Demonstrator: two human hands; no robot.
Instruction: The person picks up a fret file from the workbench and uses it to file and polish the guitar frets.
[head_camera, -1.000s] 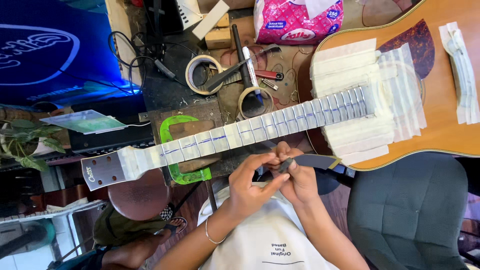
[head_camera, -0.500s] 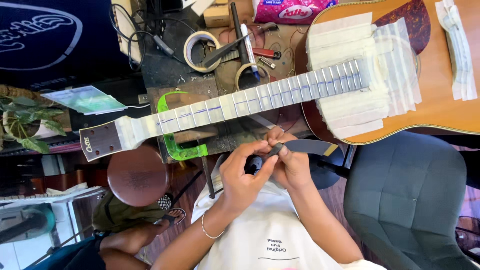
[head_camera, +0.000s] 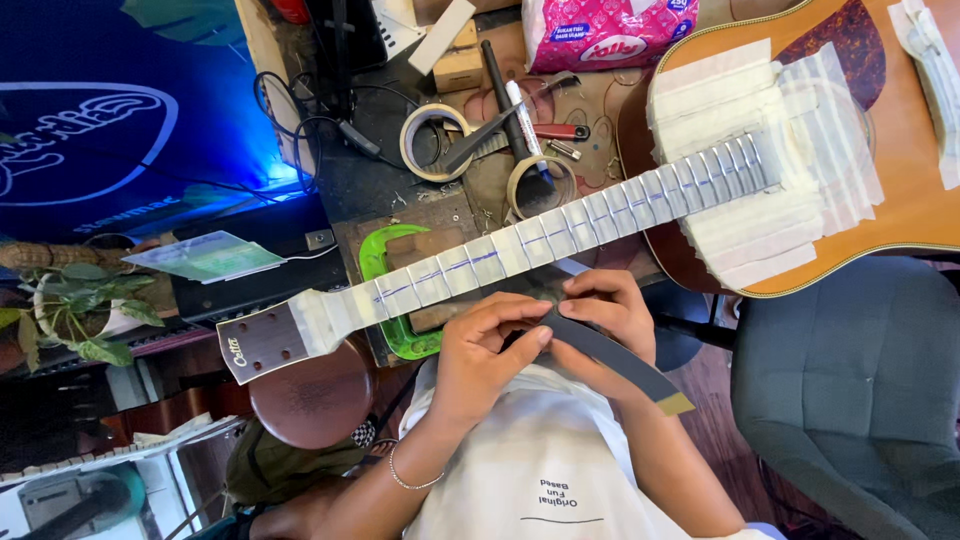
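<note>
Left hand (head_camera: 490, 345): fingers curled, pinching one end of the dark strip (head_camera: 615, 358) between thumb and fingertips, just below the guitar neck.
Right hand (head_camera: 605, 320): closed around the same strip from behind, fingers folded over its upper edge; the two hands touch each other.
Dark strip: a long, narrow, dark grey band that runs from between the hands down to the right, ending in a small tan tip; it hangs over the person's white shirt (head_camera: 540, 460).
Guitar (head_camera: 900, 180): lies across the surface, its orange body at the upper right, the neck (head_camera: 540, 245) slanting down to the left to a brown headstock (head_camera: 265, 340).
Masking: pale tape covers the neck between the frets and the body around the sound hole, with metal frets left bare.
Green support (head_camera: 385, 265): a green curved piece under the neck, beside the left hand.
Surface (head_camera: 400, 190): cluttered with two tape rolls (head_camera: 435, 140), a marker pen (head_camera: 525, 125), cables and a pink packet (head_camera: 595, 30).
Surroundings: a grey chair (head_camera: 850, 400) at the lower right, a round brown stool (head_camera: 315, 395) under the headstock, a leafy plant (head_camera: 85, 310) at the left.
</note>
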